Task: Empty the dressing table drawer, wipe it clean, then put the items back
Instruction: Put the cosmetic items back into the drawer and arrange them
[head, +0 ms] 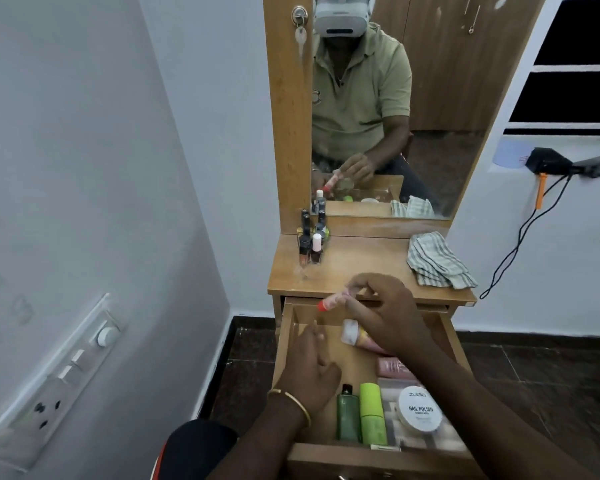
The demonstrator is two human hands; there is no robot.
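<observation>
The wooden drawer (284, 344) of the dressing table stands pulled open. My right hand (385, 313) pinches a small pink tube with a red cap (331, 302) above the drawer's back edge. My left hand (312, 368) hovers inside the drawer's left half, fingers relaxed, holding nothing. In the drawer lie a cream tube with a white cap (352, 332), a pink tube (394, 367), a dark green bottle (347, 415), a lime green bottle (373, 414) and a white nail polish remover tub (420, 408). Several nail polish bottles (310, 242) stand on the tabletop (357, 268).
A checked cloth (437, 261) lies crumpled at the tabletop's right. The mirror (413, 105) rises behind it. A wall (84, 168) with a switch panel (52, 382) is close on the left. Cables (520, 237) hang on the right wall.
</observation>
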